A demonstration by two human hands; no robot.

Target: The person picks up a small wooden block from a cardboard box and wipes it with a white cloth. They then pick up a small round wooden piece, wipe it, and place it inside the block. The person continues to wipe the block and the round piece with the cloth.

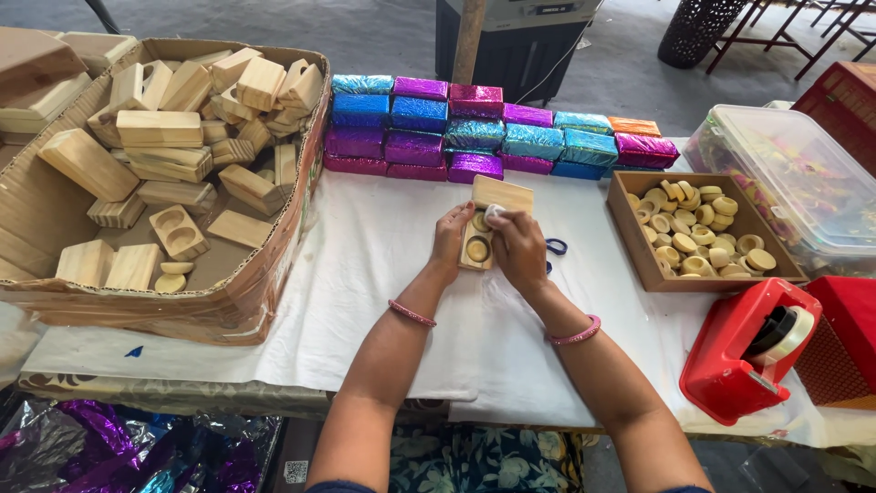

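Both hands' grip (488, 239) clamps a wooden box (488, 224) over the white-clothed table (383, 274), grey floor (365, 36) behind.

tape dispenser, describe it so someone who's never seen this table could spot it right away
Start at the white-covered table and go to its near right corner, just right of the person's right hand. The tape dispenser sits there, in front of the shallow brown tray of small wooden rings. It is the only bright red plastic thing with a roll of tape on top, unlike the red basket beside it.
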